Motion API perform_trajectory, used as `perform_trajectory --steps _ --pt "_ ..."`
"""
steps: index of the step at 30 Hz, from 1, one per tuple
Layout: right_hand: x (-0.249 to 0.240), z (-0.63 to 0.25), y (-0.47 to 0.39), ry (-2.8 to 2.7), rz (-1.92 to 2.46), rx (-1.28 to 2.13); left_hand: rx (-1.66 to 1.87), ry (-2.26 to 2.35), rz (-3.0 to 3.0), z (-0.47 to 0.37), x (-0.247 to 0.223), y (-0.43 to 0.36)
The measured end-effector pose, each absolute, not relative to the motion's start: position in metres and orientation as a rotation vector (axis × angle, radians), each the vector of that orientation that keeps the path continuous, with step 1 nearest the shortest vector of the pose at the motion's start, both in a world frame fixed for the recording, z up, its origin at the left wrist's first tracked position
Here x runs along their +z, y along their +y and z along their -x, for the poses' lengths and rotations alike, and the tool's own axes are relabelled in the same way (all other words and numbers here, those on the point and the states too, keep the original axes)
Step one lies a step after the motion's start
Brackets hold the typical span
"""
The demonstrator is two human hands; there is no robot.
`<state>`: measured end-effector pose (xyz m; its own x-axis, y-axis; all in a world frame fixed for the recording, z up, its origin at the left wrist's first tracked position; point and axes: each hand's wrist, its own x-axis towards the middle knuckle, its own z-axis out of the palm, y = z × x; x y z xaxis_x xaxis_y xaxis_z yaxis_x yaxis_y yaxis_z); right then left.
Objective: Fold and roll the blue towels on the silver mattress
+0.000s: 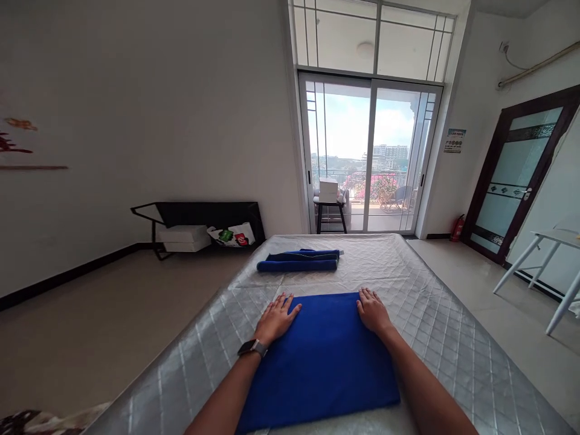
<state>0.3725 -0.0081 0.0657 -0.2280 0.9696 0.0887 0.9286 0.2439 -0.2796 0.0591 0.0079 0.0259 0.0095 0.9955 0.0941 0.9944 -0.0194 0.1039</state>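
Observation:
A flat blue cloth (pixel 324 356) lies spread on a silvery quilted mattress (pixel 430 302) in front of me. My left hand (pixel 277 317) rests flat at its far left corner, fingers stretched out; a dark watch (pixel 252 347) is on that wrist. At the far right corner lies my right hand (pixel 372 309), palm down, with its fingers extended. Neither hand grips anything. Beyond the cloth, a rolled or loosely folded dark blue cloth (pixel 299 261) with a small pale tag sits near the mattress's far end.
A black bench-like frame (pixel 206 212) holding white boxes (pixel 183 238) and a printed bag (pixel 233 234) stands by the left wall. Glass sliding doors (pixel 338 151) are ahead, with a stool (pixel 330 211) near them. At right are a fire extinguisher (pixel 457 228), a door (pixel 521 175) and a pale table (pixel 555 238).

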Motion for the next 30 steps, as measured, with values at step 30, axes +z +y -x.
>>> perform_trajectory --steps 30 --pt "0.06 -0.365 -0.019 -2.17 1.912 0.378 0.206 2.12 -2.396 -0.074 0.012 0.002"
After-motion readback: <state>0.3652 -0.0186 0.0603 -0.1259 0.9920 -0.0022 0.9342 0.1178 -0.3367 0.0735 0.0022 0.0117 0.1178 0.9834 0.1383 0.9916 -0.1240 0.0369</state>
